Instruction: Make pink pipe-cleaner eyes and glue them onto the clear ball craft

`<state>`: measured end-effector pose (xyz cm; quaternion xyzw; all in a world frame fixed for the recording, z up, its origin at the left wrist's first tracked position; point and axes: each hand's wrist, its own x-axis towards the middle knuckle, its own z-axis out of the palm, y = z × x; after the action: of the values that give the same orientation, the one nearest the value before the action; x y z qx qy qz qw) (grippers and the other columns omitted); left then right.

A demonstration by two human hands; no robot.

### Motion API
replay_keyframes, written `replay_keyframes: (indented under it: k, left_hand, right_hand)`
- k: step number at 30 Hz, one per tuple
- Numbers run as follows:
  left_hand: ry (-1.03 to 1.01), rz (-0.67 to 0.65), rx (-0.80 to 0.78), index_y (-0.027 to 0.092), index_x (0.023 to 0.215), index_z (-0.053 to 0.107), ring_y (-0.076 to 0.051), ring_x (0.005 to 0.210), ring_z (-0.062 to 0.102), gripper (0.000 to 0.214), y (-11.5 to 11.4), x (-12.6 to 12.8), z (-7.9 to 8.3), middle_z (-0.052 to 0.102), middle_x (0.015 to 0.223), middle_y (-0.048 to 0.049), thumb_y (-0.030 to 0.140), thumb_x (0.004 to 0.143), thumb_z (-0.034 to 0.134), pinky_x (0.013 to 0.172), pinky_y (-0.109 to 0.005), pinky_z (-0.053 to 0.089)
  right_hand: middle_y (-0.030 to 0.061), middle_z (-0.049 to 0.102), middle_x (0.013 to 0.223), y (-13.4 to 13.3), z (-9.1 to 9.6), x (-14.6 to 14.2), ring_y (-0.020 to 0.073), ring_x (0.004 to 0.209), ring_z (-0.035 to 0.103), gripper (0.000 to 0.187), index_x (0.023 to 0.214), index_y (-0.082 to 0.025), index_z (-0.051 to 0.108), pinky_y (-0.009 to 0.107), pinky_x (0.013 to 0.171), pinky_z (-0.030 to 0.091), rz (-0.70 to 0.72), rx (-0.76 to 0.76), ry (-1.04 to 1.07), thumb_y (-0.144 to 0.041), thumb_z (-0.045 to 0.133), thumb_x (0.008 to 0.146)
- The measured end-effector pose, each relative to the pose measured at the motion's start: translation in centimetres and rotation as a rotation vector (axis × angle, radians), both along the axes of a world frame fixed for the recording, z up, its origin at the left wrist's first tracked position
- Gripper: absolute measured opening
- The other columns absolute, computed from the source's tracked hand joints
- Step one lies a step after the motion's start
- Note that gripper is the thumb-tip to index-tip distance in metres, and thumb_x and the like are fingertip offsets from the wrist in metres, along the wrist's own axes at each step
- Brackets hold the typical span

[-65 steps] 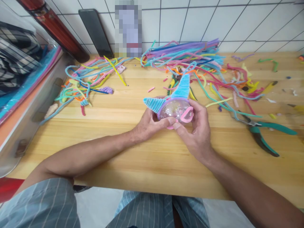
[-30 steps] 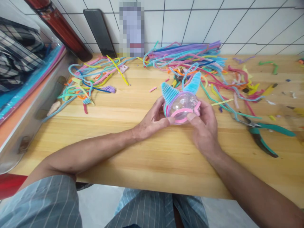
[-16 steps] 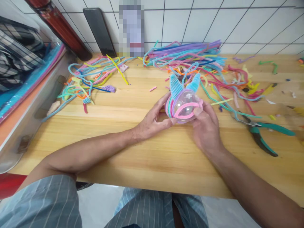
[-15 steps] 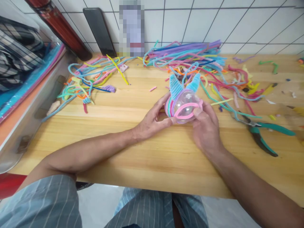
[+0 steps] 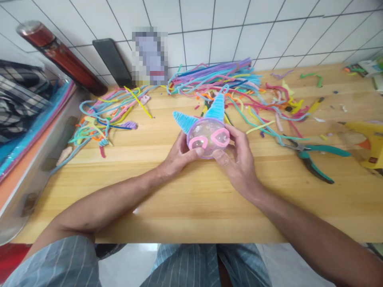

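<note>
Between my two hands is a clear plastic ball ornament (image 5: 209,126) with a purple pipe-cleaner rim, two blue pointed ears (image 5: 216,108) and two pink eye-shaped loops (image 5: 220,137) on its front. My left hand (image 5: 183,153) grips its left side, the thumb at the lower edge of the left pink loop. My right hand (image 5: 237,159) wraps the right side, its thumb on the lower front below the right loop. Fingers behind the ball are partly hidden. The ball is held above the wooden table (image 5: 185,199).
Pipe cleaners lie in a bundle (image 5: 212,77) at the back and a tangle (image 5: 101,119) on the left. Teal-handled pliers (image 5: 305,151) and a yellow glue gun (image 5: 366,139) lie right. A red flask (image 5: 62,59), a dark phone (image 5: 112,61) and a plastic bin (image 5: 60,131) stand left.
The ball has turned so its face and both pink loops now point toward me, with the ears spread apart. My right thumb has shifted lower on the ball. The camera view has moved.
</note>
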<state>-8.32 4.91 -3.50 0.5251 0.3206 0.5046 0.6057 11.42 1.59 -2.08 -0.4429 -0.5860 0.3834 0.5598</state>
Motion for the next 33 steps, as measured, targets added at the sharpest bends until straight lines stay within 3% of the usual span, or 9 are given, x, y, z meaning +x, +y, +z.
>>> replay_keyframes:
  k: [5, 12, 17, 23, 30, 33]
  left_hand:
    - [-0.099, -0.075, -0.209, 0.025, 0.153, 0.066, -0.039, 0.140, 0.074, 0.094, 0.4, -0.4, 1.0, 0.079, 0.147, -0.0146, 0.076, 0.079, 0.090, 0.110, -0.046, 0.066]
    - [-0.092, -0.116, -0.322, 0.025, 0.157, 0.065, -0.038, 0.122, 0.081, 0.099, 0.5, -1.2, 1.4, 0.084, 0.135, -0.0126, 0.076, 0.076, 0.090, 0.085, -0.042, 0.071]
    - [-0.106, -0.109, -0.342, 0.023, 0.147, 0.072, -0.039, 0.123, 0.082, 0.089, 0.7, -1.3, 1.4, 0.086, 0.130, -0.0123, 0.074, 0.076, 0.090, 0.086, -0.044, 0.073]
    - [-0.146, -0.097, -0.370, 0.023, 0.135, 0.076, -0.040, 0.137, 0.078, 0.078, 0.8, -1.1, 1.7, 0.086, 0.133, -0.0117, 0.073, 0.076, 0.092, 0.108, -0.052, 0.071]
    - [-0.103, -0.118, -0.349, 0.026, 0.143, 0.074, -0.039, 0.129, 0.080, 0.085, 0.8, -1.0, 1.5, 0.086, 0.132, -0.0114, 0.078, 0.077, 0.088, 0.087, -0.044, 0.074]
    - [-0.109, -0.105, -0.309, 0.026, 0.146, 0.073, -0.040, 0.131, 0.079, 0.090, 0.7, -0.6, 1.4, 0.085, 0.135, -0.0121, 0.082, 0.077, 0.087, 0.090, -0.045, 0.073]
  right_hand:
    - [0.0079, 0.080, 0.142, 0.9, 0.3, 0.7, 0.0297, 0.130, 0.075, 0.048, 0.136, -0.034, 0.077, 0.051, 0.104, 0.067, -0.004, 0.028, 0.123, -0.071, 0.070, 0.106]
    - [0.0045, 0.084, 0.122, 1.7, -0.2, 0.5, 0.0234, 0.109, 0.079, 0.032, 0.122, -0.030, 0.080, 0.042, 0.091, 0.066, -0.029, 0.027, 0.205, -0.058, 0.076, 0.106]
    - [0.0030, 0.081, 0.113, 1.5, 0.2, 0.4, 0.0217, 0.103, 0.077, 0.027, 0.117, -0.030, 0.081, 0.040, 0.090, 0.064, -0.045, 0.059, 0.170, -0.053, 0.077, 0.105]
    - [0.0026, 0.080, 0.110, 1.5, 0.4, 0.4, 0.0213, 0.100, 0.076, 0.027, 0.116, -0.030, 0.080, 0.039, 0.088, 0.064, -0.044, 0.026, 0.156, -0.053, 0.078, 0.103]
    - [0.0027, 0.080, 0.111, 1.6, 0.2, 0.5, 0.0214, 0.100, 0.076, 0.027, 0.116, -0.030, 0.079, 0.040, 0.088, 0.064, -0.056, 0.016, 0.143, -0.054, 0.078, 0.103]
    - [0.0029, 0.081, 0.111, 1.6, 0.0, 0.5, 0.0218, 0.099, 0.076, 0.031, 0.116, -0.030, 0.079, 0.040, 0.088, 0.064, -0.057, 0.007, 0.137, -0.058, 0.078, 0.102]
